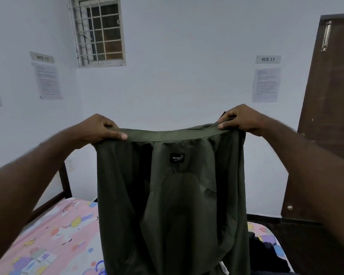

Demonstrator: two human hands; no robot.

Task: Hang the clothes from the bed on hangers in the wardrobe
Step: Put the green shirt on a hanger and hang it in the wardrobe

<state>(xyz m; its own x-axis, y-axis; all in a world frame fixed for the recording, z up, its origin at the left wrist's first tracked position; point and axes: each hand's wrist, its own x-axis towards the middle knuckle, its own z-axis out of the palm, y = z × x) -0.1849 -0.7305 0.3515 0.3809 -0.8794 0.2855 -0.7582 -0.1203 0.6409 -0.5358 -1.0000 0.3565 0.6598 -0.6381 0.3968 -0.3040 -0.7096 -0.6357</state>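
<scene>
A dark olive green shirt (173,205) hangs spread out in front of me, with a black label below the collar. My left hand (99,128) grips the collar's left end. My right hand (240,120) pinches the collar's right end, so the collar is stretched level between them. The shirt hangs down over the bed (48,241), which has a pink patterned sheet. A small part of a blue hanger (99,267) shows on the sheet beside the shirt's lower left edge. Dark clothes (266,255) lie on the bed at the right, partly hidden by the shirt.
A brown wooden door (330,116) stands at the right. A barred window (99,32) is high on the white wall, with papers and signs taped on either side. The bed's dark frame (65,181) rises at the left.
</scene>
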